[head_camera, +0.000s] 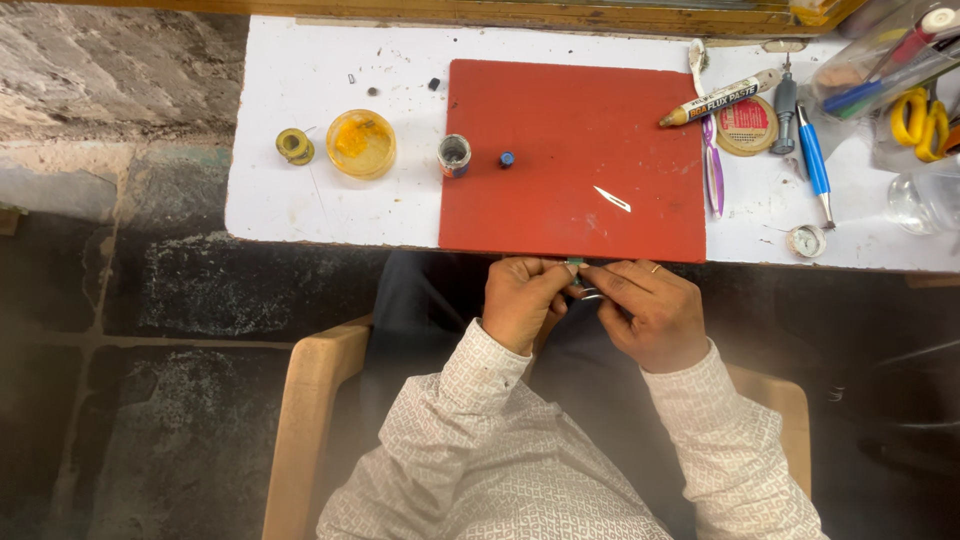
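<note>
My left hand (523, 300) and my right hand (648, 312) meet just below the front edge of a red mat (575, 150) on a white table (300, 200). Together they pinch a small green part (575, 263) with a thin metal piece (590, 294) between the fingertips; which hand carries which is hard to tell. A ring shows on my right hand. A small pale sliver (612, 199) lies on the mat.
Left of the mat sit a small grey-filled pot (454, 155), a blue cap (507, 159), a yellow tub (361, 143) and a solder spool (295, 146). To the right lie a paste syringe (720, 98), a round tin (747, 126), a blue tool (814, 160), tweezers (712, 170) and yellow-handled scissors (920, 120).
</note>
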